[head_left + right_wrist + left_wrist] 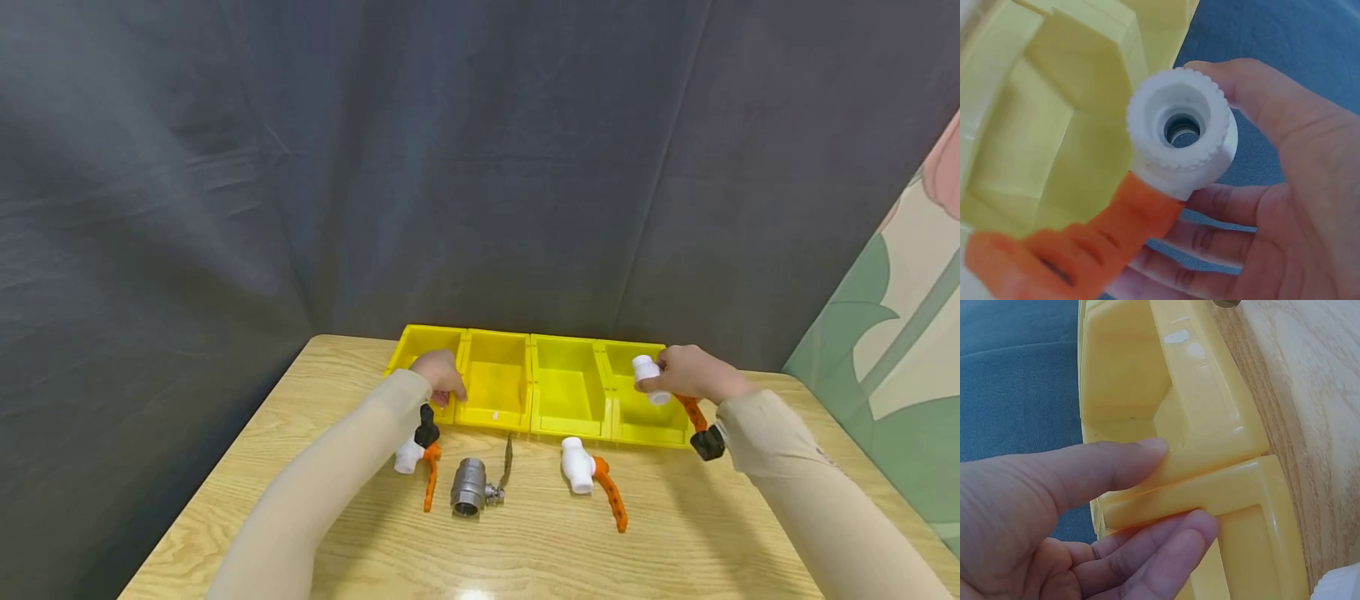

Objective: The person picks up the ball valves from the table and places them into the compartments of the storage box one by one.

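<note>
Before dark cloth (480, 167), yellow bins (491, 375) stand on a wood-grained table (540, 550).

In the head view, the left grip (441, 375), a bare hand, hides part of the leftmost yellow plastic bin (433, 338), and the black blocky wrist camera (427, 428) covers some of a white plastic tubular valve with an orange lever (407, 457). The right grip (696, 372), another bare hand, hides part of its white plastic cylindrical valve (648, 374), whose ridged orange plastic lever (1145, 209) runs off the right wrist view's lower edge. A ribbed white piece (1339, 586) and a dull metal bit (1227, 302) are cut off in the left wrist view, too little showing to identify
</note>
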{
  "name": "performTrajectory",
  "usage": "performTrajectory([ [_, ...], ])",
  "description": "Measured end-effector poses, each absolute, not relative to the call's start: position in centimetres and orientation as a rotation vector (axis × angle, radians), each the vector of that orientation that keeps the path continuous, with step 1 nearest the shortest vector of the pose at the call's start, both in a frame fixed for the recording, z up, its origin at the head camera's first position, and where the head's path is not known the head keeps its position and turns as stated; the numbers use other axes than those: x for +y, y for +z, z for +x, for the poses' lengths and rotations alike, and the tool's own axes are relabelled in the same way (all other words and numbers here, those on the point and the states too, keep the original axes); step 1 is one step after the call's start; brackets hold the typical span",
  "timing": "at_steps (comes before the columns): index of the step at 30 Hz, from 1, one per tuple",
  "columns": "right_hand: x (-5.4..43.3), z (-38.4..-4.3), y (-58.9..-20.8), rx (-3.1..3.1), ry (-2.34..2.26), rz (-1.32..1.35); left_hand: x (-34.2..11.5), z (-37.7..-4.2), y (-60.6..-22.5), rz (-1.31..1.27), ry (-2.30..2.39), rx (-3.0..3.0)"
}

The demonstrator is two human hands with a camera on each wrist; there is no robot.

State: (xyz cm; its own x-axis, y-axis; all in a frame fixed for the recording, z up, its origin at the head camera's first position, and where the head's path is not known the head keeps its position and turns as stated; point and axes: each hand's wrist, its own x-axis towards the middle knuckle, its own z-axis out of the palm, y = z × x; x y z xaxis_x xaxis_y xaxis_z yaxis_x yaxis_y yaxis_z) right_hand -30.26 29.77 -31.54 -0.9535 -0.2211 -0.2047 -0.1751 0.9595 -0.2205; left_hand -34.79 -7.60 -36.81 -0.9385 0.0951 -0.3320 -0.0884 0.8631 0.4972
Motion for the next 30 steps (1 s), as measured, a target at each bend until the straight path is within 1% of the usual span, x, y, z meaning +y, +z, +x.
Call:
performTrajectory([
  [17,28.6,-34.1,-31.7,2.872,-0.307,-0.191,-7.5,-34.8,-36.7,-0.008,0.742,2.687],
  [30,28.3,-35.4,-31.9,2.856,-0.332,-0.126,-7.7,-34.7,-36.8,0.006,0.708,2.694],
])
